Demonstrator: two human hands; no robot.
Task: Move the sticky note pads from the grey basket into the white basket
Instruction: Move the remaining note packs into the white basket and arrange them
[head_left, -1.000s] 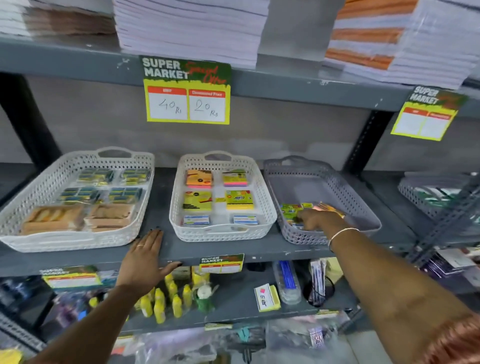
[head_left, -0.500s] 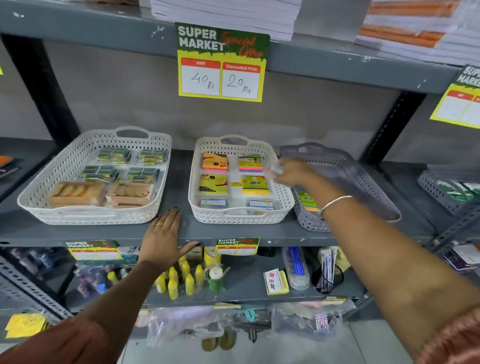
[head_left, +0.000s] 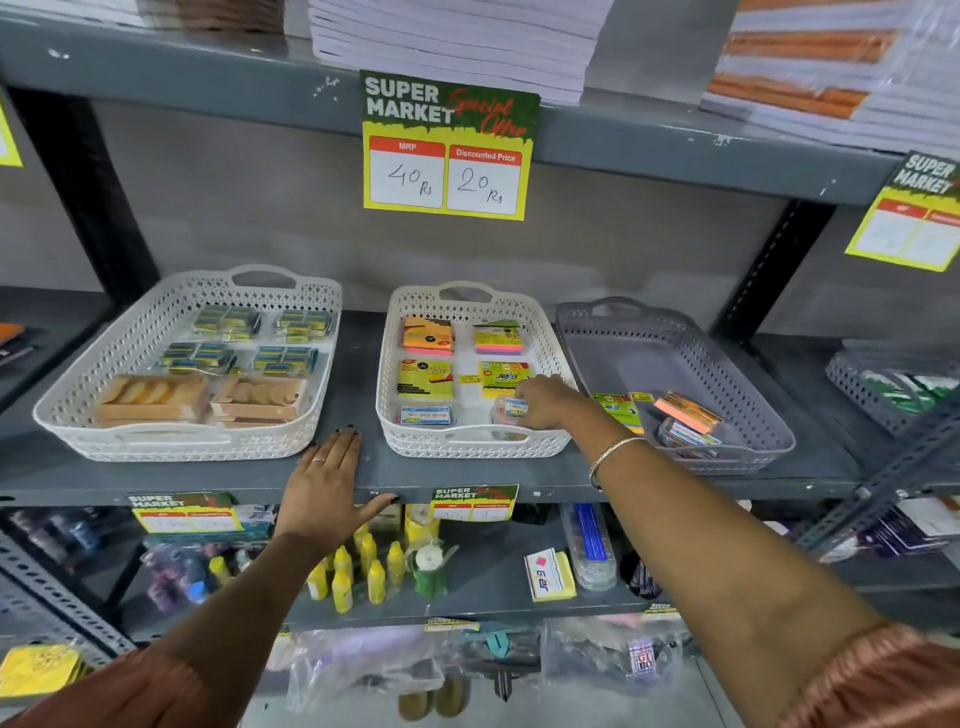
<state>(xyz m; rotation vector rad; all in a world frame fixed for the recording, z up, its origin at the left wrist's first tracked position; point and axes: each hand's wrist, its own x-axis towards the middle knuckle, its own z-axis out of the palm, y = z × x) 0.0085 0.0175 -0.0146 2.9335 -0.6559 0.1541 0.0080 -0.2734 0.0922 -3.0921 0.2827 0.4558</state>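
The middle white basket (head_left: 470, 446) on the shelf holds several sticky note pads in two columns. My right hand (head_left: 545, 402) reaches into its near right corner, fingers closed on a small clear-wrapped pad (head_left: 509, 408) just above the basket floor. To the right, the grey basket (head_left: 753, 415) still contains a green-yellow pad (head_left: 615, 408), an orange pad (head_left: 685, 411) and a small clear-wrapped pad (head_left: 685, 434). My left hand (head_left: 327, 483) rests flat on the shelf's front edge, between the two white baskets, fingers spread and holding nothing.
A larger white basket (head_left: 130, 441) at left holds dark packets and tan packs. A price sign (head_left: 449, 145) hangs from the upper shelf. Another grey basket (head_left: 852, 382) sits at far right. Yellow bottles (head_left: 363, 571) and small items fill the lower shelf.
My right hand lifted a small pad out of the grey basket, carried it left over the rim, and now lowers it into the white basket's near right corner. The left hand stayed put.
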